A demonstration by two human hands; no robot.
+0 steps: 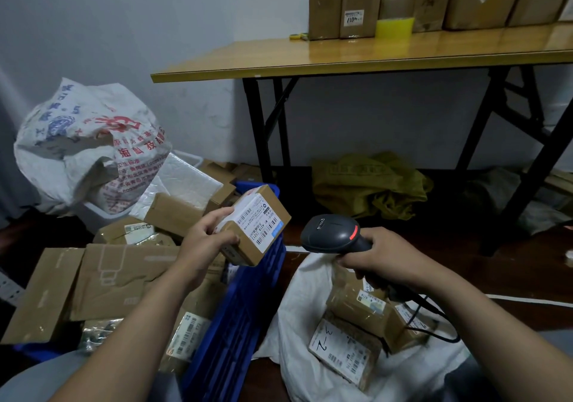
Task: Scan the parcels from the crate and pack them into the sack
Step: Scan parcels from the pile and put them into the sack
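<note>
Head view: your left hand (207,237) grips small parcel (256,225) above blue crate (245,314) rim, label up. Your right hand (379,255) clenches scanner (333,234), right of crate, above open sack (297,318) holding parcels.

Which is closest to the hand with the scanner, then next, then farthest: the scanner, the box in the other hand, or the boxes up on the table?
1. The scanner: gripped in the right hand itself.
2. The held box: just across, in the left hand.
3. The table boxes: far back, along the wall.
</note>
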